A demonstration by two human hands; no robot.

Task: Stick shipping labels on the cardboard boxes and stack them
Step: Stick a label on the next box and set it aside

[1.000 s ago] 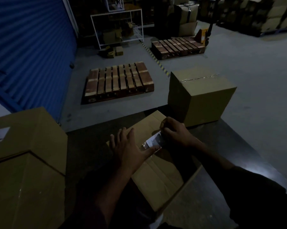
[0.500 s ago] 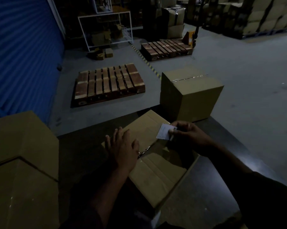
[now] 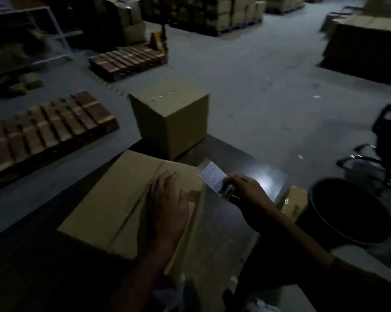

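Hands at work over a flat-topped cardboard box [image 3: 113,199] that sits on a dark surface [image 3: 253,167] in a dim warehouse. The left hand [image 3: 167,206] lies flat on the box top near its right edge, fingers straight and pressing down, holding nothing. The right hand [image 3: 246,190] hovers just past the box's right edge; its grip is a pinch of fingertips on the near corner of a small white shipping label [image 3: 213,175]. The label's long axis runs away from the person and slightly leftward, and it hangs beside the box's far right corner, not yet on the cardboard. The bare box top lies to the left of the pinch, so placing the label likely calls for a short move leftward and down, with the right hand the nearer one. A second, taller cardboard box [image 3: 169,118] stands behind, at the far edge of the surface. A dark round bin [image 3: 347,212] sits to the right.
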